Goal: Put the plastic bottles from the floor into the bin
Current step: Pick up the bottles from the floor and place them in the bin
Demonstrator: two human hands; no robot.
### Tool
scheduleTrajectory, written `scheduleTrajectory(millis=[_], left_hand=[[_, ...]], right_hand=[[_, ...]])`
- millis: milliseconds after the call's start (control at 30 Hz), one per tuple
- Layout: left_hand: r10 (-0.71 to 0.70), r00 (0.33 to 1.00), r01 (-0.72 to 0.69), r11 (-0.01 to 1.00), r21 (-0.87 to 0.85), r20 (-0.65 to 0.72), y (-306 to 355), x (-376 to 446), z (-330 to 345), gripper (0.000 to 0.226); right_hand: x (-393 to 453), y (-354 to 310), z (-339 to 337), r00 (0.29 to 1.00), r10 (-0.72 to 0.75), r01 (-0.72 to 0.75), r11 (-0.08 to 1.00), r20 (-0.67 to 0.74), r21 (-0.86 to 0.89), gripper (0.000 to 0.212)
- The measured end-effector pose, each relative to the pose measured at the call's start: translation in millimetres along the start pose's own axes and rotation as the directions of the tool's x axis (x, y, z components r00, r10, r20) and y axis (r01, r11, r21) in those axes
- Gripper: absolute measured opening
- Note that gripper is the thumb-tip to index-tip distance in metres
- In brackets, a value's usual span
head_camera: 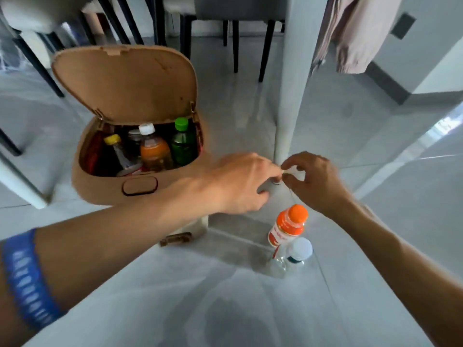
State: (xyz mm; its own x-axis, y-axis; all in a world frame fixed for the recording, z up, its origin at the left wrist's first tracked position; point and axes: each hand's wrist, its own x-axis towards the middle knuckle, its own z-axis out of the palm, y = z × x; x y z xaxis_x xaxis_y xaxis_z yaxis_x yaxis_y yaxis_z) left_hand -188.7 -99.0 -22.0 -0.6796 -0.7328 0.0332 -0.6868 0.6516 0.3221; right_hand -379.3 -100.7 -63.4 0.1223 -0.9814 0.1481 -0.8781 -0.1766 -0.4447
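A tan bin (100,189) stands on the floor with its lid (125,81) up. Inside are several bottles, among them an orange one (154,152) with a white cap and a green one (182,144). To the right of the bin, my left hand (240,184) grips the body of a small clear bottle (269,187). My right hand (313,181) pinches its white cap (295,171). Below the hands, an orange-capped bottle (288,227) and a clear bottle with a pale cap (293,257) stand on the floor.
A white table leg (290,96) rises just behind my hands. Dark chair legs (265,46) crowd the back. A pinkish cloth (355,33) hangs at the top right. The bin's pedal (176,239) juts out on the grey tiled floor (175,296).
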Motion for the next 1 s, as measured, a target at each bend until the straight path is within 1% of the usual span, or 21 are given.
scheduleTrajectory(millis=[33, 100, 167, 233, 267, 333, 400, 467, 533, 600, 667, 733, 800, 833, 900, 933, 1000], left_hand=[[0.047, 0.996, -0.048, 0.999, 0.01, 0.076, 10, 5, 16, 0.033], [0.163, 0.964, -0.174, 0.984, 0.033, 0.211, 28, 11, 49, 0.041], [0.236, 0.915, -0.277, 0.957, 0.083, 0.328, 37, 11, 79, 0.053], [0.26, 0.879, -0.33, 0.937, 0.116, 0.401, 38, 11, 99, 0.056], [0.259, 0.874, -0.331, 0.937, 0.113, 0.41, 37, 9, 106, 0.056], [0.222, 0.892, -0.272, 0.959, 0.077, 0.394, 32, 6, 114, 0.051], [0.185, 0.912, -0.234, 0.968, 0.095, 0.366, 26, 2, 118, 0.04], [0.159, 0.928, -0.207, 0.972, 0.11, 0.338, 22, -3, 117, 0.034], [0.112, 0.942, -0.134, 0.99, 0.047, 0.316, 18, -7, 103, 0.034], [0.052, 0.968, -0.054, 0.999, 0.0, 0.246, 12, -7, 75, 0.031], [-0.015, 0.992, 0.021, 0.999, -0.043, 0.123, 11, -9, 31, 0.029], [-0.08, 0.997, 0.079, 0.993, -0.092, 0.003, 9, -15, -25, 0.028], [-0.118, 0.982, 0.104, 0.989, -0.101, -0.145, 7, -25, -85, 0.031], [-0.122, 0.962, 0.096, 0.989, -0.113, -0.244, 3, -32, -116, 0.032], [-0.14, 0.889, 0.076, 0.984, -0.16, -0.436, -7, -48, -164, 0.031], [-0.152, 0.85, 0.077, 0.983, -0.167, -0.504, -13, -56, -182, 0.031], [-0.178, 0.787, 0.111, 0.983, -0.148, -0.59, -27, -75, -210, 0.035]], right_hand=[[-8, 12, 2, 0.997, 0.045, -0.042, 0.998, 0.063, -0.053, 0.024], [-22, 30, 5, 0.973, 0.113, -0.089, 0.988, 0.2, -0.128, 0.036], [-31, 40, 7, 0.943, 0.16, -0.13, 0.984, 0.293, -0.118, 0.042], [-36, 47, 7, 0.912, 0.18, -0.158, 0.983, 0.369, -0.089, 0.044], [-38, 49, 8, 0.902, 0.176, -0.155, 0.984, 0.395, -0.085, 0.045], [-41, 51, 13, 0.901, 0.149, -0.126, 0.989, 0.407, -0.083, 0.042], [-42, 52, 22, 0.916, 0.112, -0.088, 0.993, 0.385, -0.08, 0.039], [-41, 50, 31, 0.927, 0.1, -0.074, 0.994, 0.361, -0.085, 0.04], [-39, 47, 37, 0.937, 0.096, -0.079, 0.995, 0.335, -0.062, 0.043], [-32, 36, 35, 0.956, 0.086, -0.084, 0.996, 0.279, -0.019, 0.044], [-20, 18, 24, 0.982, 0.058, -0.065, 0.997, 0.181, 0.033, 0.042], [-5, -7, 6, 0.999, 0.007, -0.01, 0.995, 0.032, 0.104, 0.038], [12, -36, -16, 0.988, -0.043, 0.069, 0.983, -0.148, 0.172, 0.035], [21, -53, -28, 0.968, -0.063, 0.112, 0.975, -0.243, 0.193, 0.033], [36, -85, -51, 0.911, -0.09, 0.191, 0.957, -0.402, 0.218, 0.028], [42, -100, -63, 0.883, -0.103, 0.227, 0.948, -0.458, 0.224, 0.028], [52, -129, -81, 0.838, -0.137, 0.293, 0.93, -0.528, 0.223, 0.03]])
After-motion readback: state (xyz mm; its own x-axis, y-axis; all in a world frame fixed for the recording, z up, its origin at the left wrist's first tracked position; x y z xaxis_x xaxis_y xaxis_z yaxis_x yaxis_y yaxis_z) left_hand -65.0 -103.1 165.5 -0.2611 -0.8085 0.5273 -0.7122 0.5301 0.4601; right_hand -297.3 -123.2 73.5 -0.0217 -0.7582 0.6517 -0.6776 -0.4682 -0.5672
